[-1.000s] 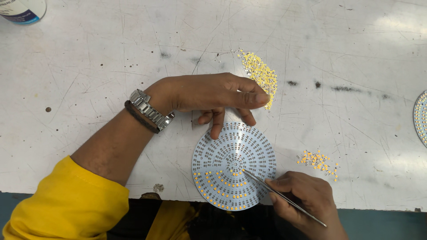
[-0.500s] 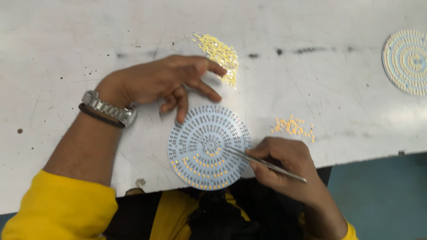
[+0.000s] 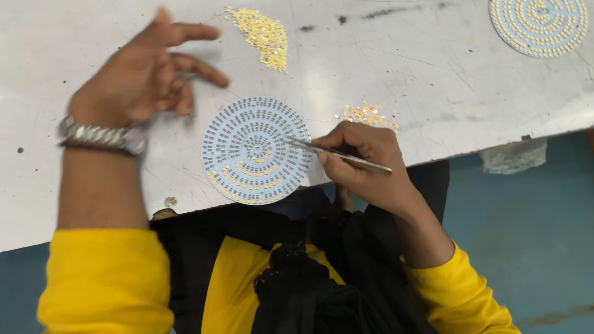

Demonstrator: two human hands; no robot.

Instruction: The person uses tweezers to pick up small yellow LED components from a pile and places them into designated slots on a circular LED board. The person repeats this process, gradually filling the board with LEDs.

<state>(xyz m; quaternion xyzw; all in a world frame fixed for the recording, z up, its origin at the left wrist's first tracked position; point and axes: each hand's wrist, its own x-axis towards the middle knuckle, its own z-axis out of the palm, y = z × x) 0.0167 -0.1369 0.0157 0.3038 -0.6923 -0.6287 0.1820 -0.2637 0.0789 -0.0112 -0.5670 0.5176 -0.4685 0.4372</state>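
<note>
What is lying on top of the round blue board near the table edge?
On the round board, small yellow parts fill its near rows, and the tweezers in the right hand reach over it. The table under it is covered.

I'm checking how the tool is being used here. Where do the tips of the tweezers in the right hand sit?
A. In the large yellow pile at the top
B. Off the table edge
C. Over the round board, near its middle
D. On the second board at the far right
C: the right hand holds the tweezers with their tips over the round board, close to its centre.
</note>
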